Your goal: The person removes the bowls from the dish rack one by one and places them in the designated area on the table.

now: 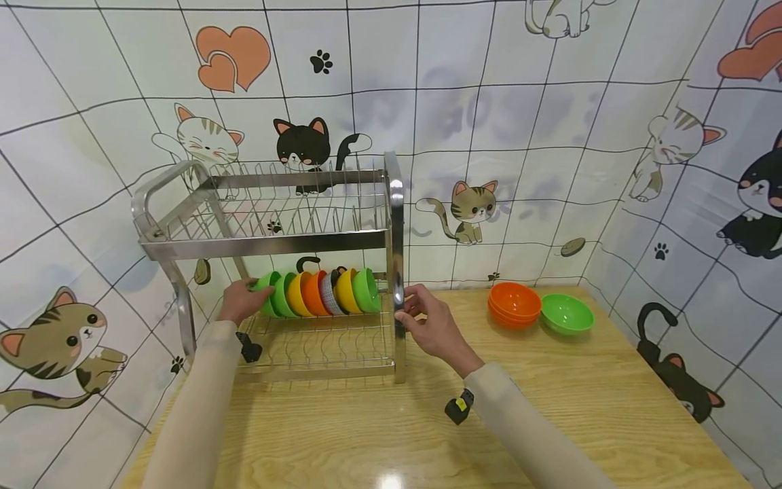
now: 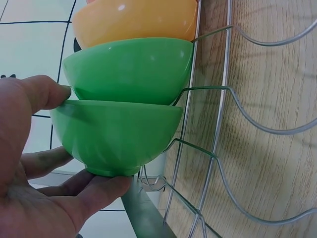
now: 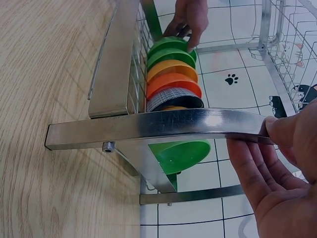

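Note:
A row of bowls stands on edge in the lower tier of a two-tier metal dish rack (image 1: pixel 305 242). My left hand (image 1: pixel 239 299) holds the green bowl (image 2: pixel 116 136) at the row's left end, thumb on its rim and fingers around its base. Against it leans a second green bowl (image 2: pixel 131 69), then a yellow bowl (image 1: pixel 296 296), an orange bowl (image 1: pixel 314 293), a black-and-white patterned bowl (image 1: pixel 330 295), another yellow bowl (image 1: pixel 346 292) and a green bowl (image 1: pixel 366 291). With thumb and fingers, my right hand (image 1: pixel 435 324) grips the rack's right front upright (image 3: pixel 188 124).
Stacked orange bowls (image 1: pixel 514 304) and a green bowl (image 1: pixel 567 315) sit on the wooden table (image 1: pixel 379 435), right of the rack. A tiled-pattern wall with cartoon cats (image 1: pixel 473 210) rises close behind. The upper wire tier (image 1: pixel 275 210) overhangs the row.

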The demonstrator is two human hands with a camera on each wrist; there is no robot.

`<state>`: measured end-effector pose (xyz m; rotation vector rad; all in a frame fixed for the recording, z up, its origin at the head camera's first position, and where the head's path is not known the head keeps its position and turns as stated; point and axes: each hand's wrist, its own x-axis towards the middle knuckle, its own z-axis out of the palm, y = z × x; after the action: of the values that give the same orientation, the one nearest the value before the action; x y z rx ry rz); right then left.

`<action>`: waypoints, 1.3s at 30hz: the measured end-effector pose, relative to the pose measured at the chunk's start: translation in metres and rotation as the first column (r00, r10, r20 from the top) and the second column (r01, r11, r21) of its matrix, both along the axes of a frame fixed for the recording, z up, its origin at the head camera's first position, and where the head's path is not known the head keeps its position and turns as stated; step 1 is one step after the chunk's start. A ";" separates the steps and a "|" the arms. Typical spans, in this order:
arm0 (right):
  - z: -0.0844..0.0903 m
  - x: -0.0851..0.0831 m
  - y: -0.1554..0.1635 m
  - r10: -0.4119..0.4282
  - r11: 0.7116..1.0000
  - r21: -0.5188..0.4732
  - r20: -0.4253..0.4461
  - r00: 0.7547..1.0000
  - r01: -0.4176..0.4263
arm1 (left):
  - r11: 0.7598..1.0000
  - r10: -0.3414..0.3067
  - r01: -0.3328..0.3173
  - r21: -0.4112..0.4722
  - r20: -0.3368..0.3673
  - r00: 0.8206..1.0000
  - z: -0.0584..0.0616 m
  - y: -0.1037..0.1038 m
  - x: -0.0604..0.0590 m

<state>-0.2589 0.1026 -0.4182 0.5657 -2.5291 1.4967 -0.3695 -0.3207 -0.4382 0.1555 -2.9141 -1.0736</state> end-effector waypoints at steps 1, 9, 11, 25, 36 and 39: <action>0.000 0.000 0.000 0.001 1.000 -0.002 0.001 1.000 -0.001 | 1.000 0.003 -0.003 0.000 -0.004 1.000 0.000 0.000 0.000; 0.000 0.000 0.000 0.002 1.000 -0.001 -0.008 1.000 -0.002 | 0.998 0.030 -0.029 0.059 -0.018 0.999 0.006 -0.001 0.006; 0.000 0.000 0.000 -0.002 1.000 0.000 -0.010 1.000 0.002 | 0.997 0.032 -0.030 0.073 -0.025 0.999 0.007 -0.002 0.008; -0.001 0.000 0.000 -0.003 1.000 0.003 -0.007 1.000 0.003 | 0.993 0.084 -0.073 0.091 -0.122 0.989 0.021 -0.002 0.022; -0.002 0.001 -0.001 -0.004 1.000 0.010 -0.004 1.000 0.004 | 0.971 0.194 -0.175 0.163 -0.115 0.974 0.029 -0.004 0.029; -0.002 0.001 0.000 -0.004 1.000 0.004 -0.001 1.000 0.004 | 0.967 0.206 -0.179 0.180 -0.144 0.968 0.031 -0.004 0.032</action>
<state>-0.2581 0.1028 -0.4203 0.5614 -2.5314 1.4903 -0.3379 -0.3247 -0.4077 0.3331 -2.6029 -1.2314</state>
